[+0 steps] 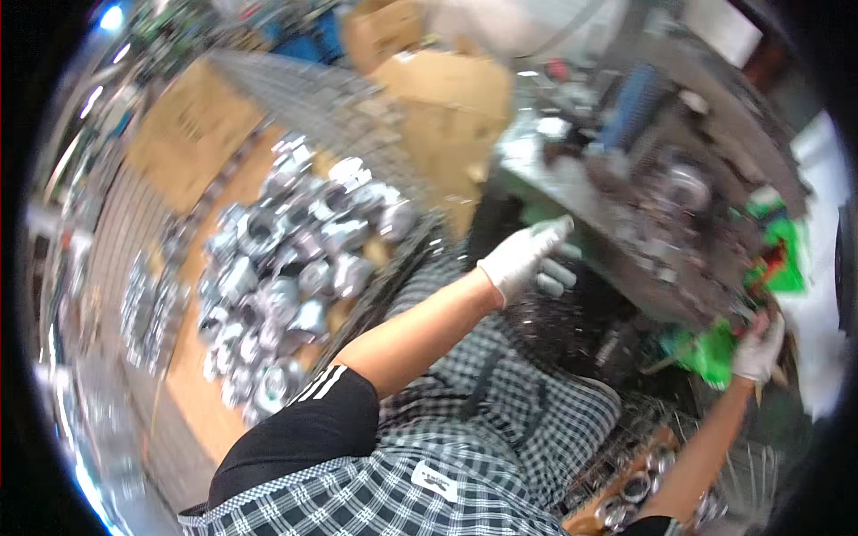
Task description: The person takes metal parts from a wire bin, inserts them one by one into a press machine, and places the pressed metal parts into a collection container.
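The right hand [759, 348], in a white knit-looking glove, is at a bright green, crumpled, thin-looking piece [713, 355] beside the near right corner of the dark grey metal tabletop [617, 259]; blur hides whether its fingers are clamped on anything. A second bright green patch [790, 259], marked with red, lies just past that hand; whether the two join cannot be told. The green material looks light, soft and unlikely to break, so a gathered fold probably gives a surer hold than a loose edge.

The left hand [532, 262], also white-gloved, has its fingers apart with nothing visible in them, near the tabletop's front edge. To its left, silvery cylindrical metal parts [310, 317] lie heaped on a flat brown cardboard sheet [192, 402]. These look stiff, fairly heavy and perhaps slippery, best taken one by one around the outer wall.
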Tool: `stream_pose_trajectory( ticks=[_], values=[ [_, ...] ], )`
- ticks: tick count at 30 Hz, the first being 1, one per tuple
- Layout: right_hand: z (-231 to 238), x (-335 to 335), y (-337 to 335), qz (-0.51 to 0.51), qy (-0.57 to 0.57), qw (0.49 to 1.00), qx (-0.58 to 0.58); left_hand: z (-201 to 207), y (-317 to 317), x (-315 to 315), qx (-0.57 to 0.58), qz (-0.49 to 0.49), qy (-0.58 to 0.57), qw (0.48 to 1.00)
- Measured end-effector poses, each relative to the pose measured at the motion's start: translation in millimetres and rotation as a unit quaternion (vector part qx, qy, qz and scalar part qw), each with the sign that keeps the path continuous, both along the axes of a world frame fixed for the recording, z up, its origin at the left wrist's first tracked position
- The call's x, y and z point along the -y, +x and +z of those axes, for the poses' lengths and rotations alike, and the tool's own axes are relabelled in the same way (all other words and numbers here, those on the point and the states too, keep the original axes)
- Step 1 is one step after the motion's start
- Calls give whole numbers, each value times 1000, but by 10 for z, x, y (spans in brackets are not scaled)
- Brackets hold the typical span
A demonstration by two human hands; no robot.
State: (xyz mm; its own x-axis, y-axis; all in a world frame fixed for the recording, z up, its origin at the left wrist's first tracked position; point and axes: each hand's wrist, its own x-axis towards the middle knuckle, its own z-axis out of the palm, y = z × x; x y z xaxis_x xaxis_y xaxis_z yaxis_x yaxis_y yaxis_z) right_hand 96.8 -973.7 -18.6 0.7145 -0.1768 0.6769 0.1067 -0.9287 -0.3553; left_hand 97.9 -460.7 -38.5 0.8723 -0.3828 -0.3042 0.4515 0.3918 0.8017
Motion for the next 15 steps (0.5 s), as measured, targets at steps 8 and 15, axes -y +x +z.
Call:
stream_pose_trajectory(
  ticks=[8, 15],
  values=[
    [11, 17, 537, 136, 136, 963, -190, -769, -1269, -1663, -15, 267, 419, 868],
    [-20, 213, 610, 112, 14, 979, -169, -536, -1582, -2231, -36, 248, 688, 681]
  ],
)
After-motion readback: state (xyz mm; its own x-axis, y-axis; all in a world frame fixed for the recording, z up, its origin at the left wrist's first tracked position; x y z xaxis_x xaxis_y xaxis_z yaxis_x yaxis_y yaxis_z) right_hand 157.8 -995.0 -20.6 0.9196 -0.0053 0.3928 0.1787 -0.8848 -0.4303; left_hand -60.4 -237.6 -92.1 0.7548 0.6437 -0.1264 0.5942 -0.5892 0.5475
